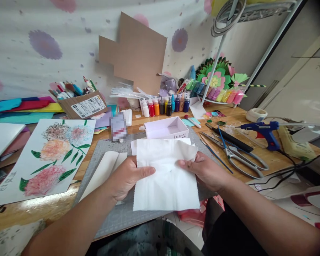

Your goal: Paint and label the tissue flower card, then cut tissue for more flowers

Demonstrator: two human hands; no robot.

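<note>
L hand (126, 176) + R hand (206, 170) pinching white tissue sheet (166, 177) by side edges, over cutting mat (122, 213) | step: prob mid-fold | next: needs edges lined up

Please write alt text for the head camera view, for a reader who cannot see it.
Both hands, left hand and right hand, hold a white tissue sheet above a grey cutting mat. Scissors and a blue glue gun lie to the right.

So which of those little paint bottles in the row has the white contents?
The leftmost bottle, next to the red one. Every other bottle in that row is coloured: red, orange, dark, then blues and purples toward the right.
</note>
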